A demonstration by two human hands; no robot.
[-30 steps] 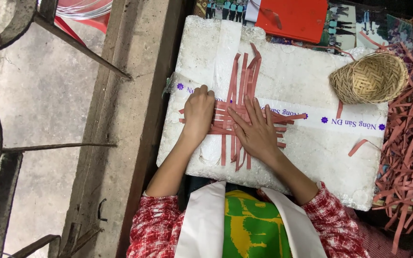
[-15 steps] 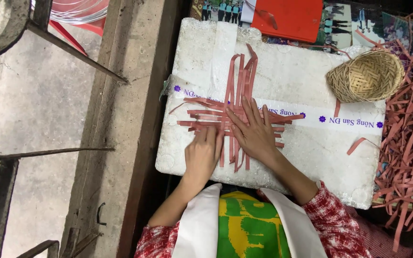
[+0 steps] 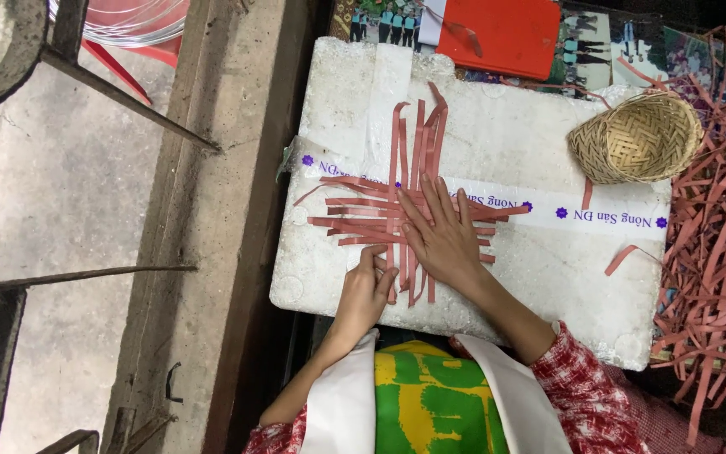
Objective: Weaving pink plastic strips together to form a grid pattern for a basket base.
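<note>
Your left hand has slid down to pinch the near strip ends; your right hand stays flat, fingers spread, pinning the woven red strips on the foam-box tabletop.

Entry, my two hands, head view.
L hand: I have it low, near my body, fingers curled w/ tips pointing up and away; forearm bare, running back toward the torso.
R hand: I hold it palm down, flat, fingers spread and straight (thumb side toward L hand); forearm angled in from lower right, checked red-white sleeve at elbow.
</note>
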